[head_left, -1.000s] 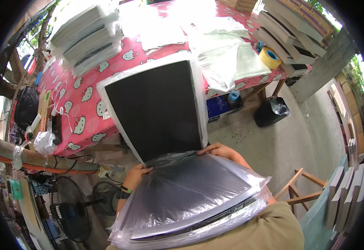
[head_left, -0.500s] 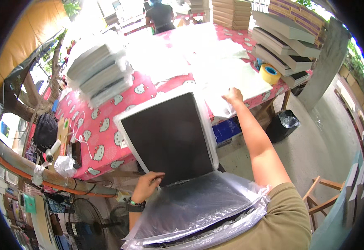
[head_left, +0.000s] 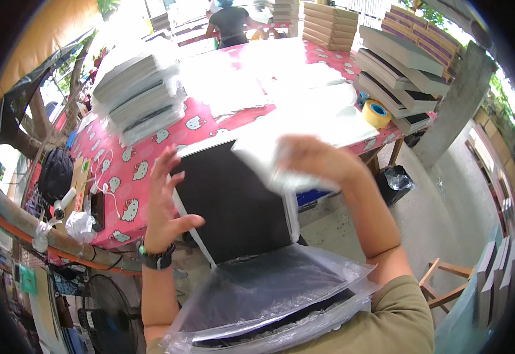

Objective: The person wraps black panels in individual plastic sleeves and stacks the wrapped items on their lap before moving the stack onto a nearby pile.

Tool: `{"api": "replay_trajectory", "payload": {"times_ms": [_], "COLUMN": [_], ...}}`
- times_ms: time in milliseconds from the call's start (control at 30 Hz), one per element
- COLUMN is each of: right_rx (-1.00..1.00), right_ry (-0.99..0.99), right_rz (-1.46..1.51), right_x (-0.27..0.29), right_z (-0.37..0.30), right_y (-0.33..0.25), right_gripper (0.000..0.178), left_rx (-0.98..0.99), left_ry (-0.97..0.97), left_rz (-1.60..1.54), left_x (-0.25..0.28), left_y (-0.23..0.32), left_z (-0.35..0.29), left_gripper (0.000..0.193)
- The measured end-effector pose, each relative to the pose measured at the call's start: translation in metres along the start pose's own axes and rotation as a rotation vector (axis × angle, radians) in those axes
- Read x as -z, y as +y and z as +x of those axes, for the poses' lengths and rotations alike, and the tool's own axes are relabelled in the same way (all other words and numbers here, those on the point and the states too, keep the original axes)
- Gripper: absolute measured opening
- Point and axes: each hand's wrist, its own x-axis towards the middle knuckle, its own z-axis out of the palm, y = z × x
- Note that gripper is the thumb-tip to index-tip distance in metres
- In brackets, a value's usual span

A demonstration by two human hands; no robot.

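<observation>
A flat black panel (head_left: 234, 206) with pale edges, perhaps a large book, leans from my lap against the table edge. Clear plastic (head_left: 269, 289) lies over its near end, with something dark beneath. My right hand (head_left: 316, 159) is closed on a thin white sheet (head_left: 254, 150), which hangs over the panel's upper right corner; motion blurs both, and whether it is paper or plastic I cannot tell. With fingers spread, my left hand (head_left: 166, 203) is raised by the panel's left edge, holding nothing. Beyond my right hand, white sheets (head_left: 322, 118) lie spread on the table.
The pink patterned tablecloth (head_left: 136, 171) bears plastic-wrapped book stacks (head_left: 136, 94) at left, with yellow tape (head_left: 376, 113) and more books (head_left: 402, 76) at right. A fan (head_left: 107, 312) stands lower left, a black bin (head_left: 394, 184) beneath the right end. A person (head_left: 229, 26) sits beyond.
My right hand has come back from the table toward the panel with a white sheet. My left hand has left the panel's lower edge and risen to its upper left, fingers spreading.
</observation>
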Motion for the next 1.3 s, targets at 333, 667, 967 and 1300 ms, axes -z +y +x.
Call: {"api": "replay_trajectory", "payload": {"times_ms": [333,667,967,1300], "right_rx": [0.089,0.324,0.49,0.521], "right_ry": [-0.298,0.282,0.343,0.508], "right_rz": [0.359,-0.554,-0.006,0.128], "right_x": [-0.033,-0.052,-0.088,-0.104], "right_z": [0.037,0.05,0.05,0.049], "right_y": [-0.001,0.041,0.068,0.077], "right_gripper": [0.043,0.019,0.016,0.017], "left_rx": [0.52,-0.148,0.255,0.232], "left_ry": [0.106,0.042,0.174,-0.046], "left_rz": [-0.249,0.751,-0.701,-0.053], "left_x": [-0.023,-0.025,-0.054,-0.088], "left_y": [-0.014,-0.013,-0.056,-0.047], "left_z": [-0.023,-0.062,-0.055,-0.064], "left_gripper": [0.026,0.017,0.072,0.09]}}
